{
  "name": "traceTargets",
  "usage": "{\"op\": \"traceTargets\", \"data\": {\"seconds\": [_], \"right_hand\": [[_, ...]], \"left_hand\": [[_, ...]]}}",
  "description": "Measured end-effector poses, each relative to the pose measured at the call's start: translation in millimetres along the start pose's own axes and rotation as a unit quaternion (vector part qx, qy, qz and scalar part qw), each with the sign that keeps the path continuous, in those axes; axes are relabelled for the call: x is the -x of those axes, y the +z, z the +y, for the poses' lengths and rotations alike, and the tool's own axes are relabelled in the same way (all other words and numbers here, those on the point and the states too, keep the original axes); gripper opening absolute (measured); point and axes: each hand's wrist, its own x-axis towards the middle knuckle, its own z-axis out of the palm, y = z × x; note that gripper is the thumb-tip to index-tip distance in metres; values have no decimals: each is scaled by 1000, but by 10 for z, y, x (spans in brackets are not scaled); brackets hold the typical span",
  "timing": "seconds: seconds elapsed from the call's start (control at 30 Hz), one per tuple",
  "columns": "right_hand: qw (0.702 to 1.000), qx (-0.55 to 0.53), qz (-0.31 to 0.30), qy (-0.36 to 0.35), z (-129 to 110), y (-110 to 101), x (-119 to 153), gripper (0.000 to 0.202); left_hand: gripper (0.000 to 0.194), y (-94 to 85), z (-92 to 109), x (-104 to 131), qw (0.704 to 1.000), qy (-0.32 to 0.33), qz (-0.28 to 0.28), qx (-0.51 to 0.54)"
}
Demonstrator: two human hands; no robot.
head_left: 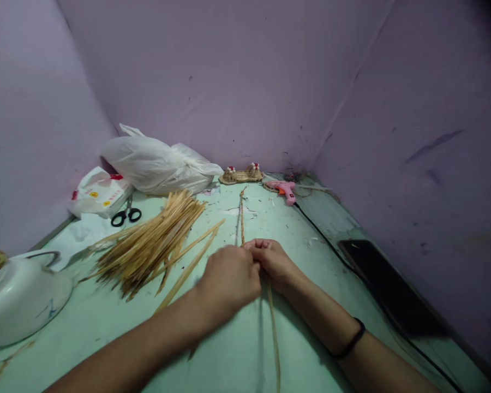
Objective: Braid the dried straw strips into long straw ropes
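Note:
A thin twisted straw cord [241, 221] runs from the middle of the table back toward me, into my fingers. My left hand [231, 278] is closed at its near end, knuckles up, its fingertips mostly hidden. Beside it, touching, my right hand [272, 262] pinches the same cord between thumb and fingers. A loose straw strand [273, 333] hangs down below my right hand toward the front. Left of my hands lies a bundle of dry straw strips [155, 240], and a few single strips [192, 267] reach from it toward my left forearm.
Black-handled scissors [126, 216], a white printed packet [102, 194] and a stuffed white plastic bag [159, 164] lie back left. A white bowl [28, 297] stands at left. Woven straw pieces with beads [241, 176] sit by the wall. Right: a corded pink glue gun [285, 190] and a dark phone [388, 289].

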Motion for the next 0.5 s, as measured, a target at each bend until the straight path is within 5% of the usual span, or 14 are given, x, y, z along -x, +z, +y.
{"op": "traceTargets", "data": {"seconds": [0.07, 0.17, 0.27, 0.4, 0.5], "right_hand": [[1000, 18, -12, 0, -23, -9, 7, 12], [999, 32, -41, -6, -44, -28, 6, 15], [997, 35, -69, -31, -27, -62, -38, 13], [982, 146, -72, -99, 47, -97, -100, 11], [951, 270, -11, -148, 76, -86, -70, 10]], "left_hand": [[6, -105, -44, -115, 994, -71, 15, 80], [7, -171, -134, -248, 924, -224, -108, 290], [11, -121, -203, -292, 866, -251, -199, 385], [15, -32, -230, -291, 910, -247, -158, 293], [14, 24, -273, -298, 948, -229, -104, 194]]}}
